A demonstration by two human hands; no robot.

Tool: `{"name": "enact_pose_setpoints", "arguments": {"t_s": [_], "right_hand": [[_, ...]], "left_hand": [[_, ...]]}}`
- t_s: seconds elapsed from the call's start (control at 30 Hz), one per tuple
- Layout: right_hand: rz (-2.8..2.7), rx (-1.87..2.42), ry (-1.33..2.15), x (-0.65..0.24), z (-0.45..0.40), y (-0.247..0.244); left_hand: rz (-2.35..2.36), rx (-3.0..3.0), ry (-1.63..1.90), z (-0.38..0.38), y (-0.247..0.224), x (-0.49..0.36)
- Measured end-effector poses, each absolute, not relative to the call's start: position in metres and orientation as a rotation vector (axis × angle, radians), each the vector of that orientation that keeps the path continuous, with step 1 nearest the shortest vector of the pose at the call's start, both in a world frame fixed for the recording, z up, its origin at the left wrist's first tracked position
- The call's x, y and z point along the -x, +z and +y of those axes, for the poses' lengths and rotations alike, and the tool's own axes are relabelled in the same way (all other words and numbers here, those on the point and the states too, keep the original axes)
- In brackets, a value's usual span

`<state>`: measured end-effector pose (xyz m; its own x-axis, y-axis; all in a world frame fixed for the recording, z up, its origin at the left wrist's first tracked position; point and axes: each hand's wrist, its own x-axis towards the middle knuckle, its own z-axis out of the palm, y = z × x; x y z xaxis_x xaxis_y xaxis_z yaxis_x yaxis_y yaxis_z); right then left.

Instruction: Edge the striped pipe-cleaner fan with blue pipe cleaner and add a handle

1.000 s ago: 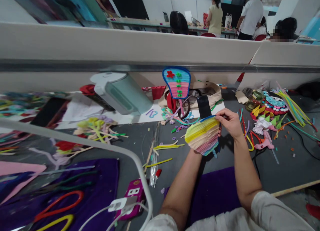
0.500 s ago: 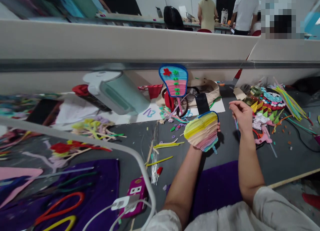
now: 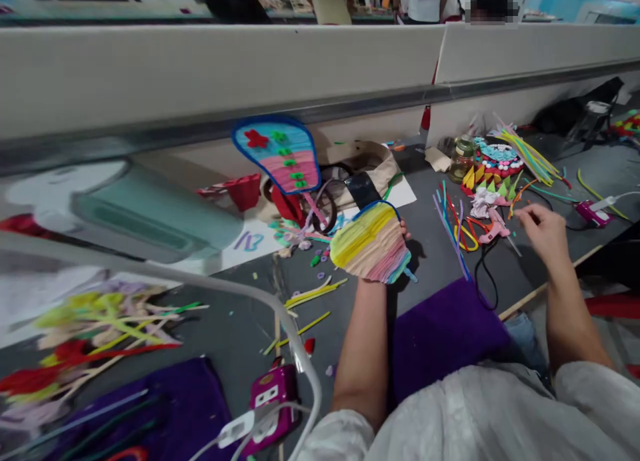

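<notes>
My left hand (image 3: 405,228) holds a rounded craft panel (image 3: 371,244) covered in pipe-cleaner stripes of yellow, peach, pink and blue, with a dark blue edge along its top. The panel hides most of that hand; only fingertips show at its right side. Out to the right, my right hand (image 3: 543,231) is raised with its fingers curled together in a pinch; whether anything tiny is between them I cannot make out. Just left of it lies a pink glue gun (image 3: 495,226), beside yellow-handled scissors (image 3: 467,238) and loose pipe cleaners (image 3: 450,222).
A finished-looking blue and pink panel (image 3: 295,156) leans near the beige bag (image 3: 383,160). A pale green pitcher (image 3: 165,211) stands left. A white tube (image 3: 240,288) arches over a magenta power strip (image 3: 274,401). A purple cloth (image 3: 445,334) lies in front of me.
My right hand has moved right and outward, away from the striped panel, past the glue gun. My left hand still holds the panel. The view has turned right and downward.
</notes>
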<state>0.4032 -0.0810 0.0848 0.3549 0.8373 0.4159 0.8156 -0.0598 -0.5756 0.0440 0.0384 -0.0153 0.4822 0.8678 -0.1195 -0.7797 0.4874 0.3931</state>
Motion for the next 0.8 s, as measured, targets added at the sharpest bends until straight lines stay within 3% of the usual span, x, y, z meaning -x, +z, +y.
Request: {"name": "enact_pose_setpoints", "arguments": {"t_s": [0.23,0.5,0.8], "right_hand": [[-1.392,2.332,0.122,-0.419,-0.113,0.019],[-0.961,2.172,0.709,-0.395,-0.07,-0.011],[-0.662,2.011,0.802,-0.383,-0.039,-0.04]], "left_hand": [[0.331,-0.341,1.049,0.037,-0.007,-0.046],[0.358,-0.401,1.009,0.043,-0.017,-0.046],[0.37,-0.439,0.969,0.044,-0.024,-0.053]]}}
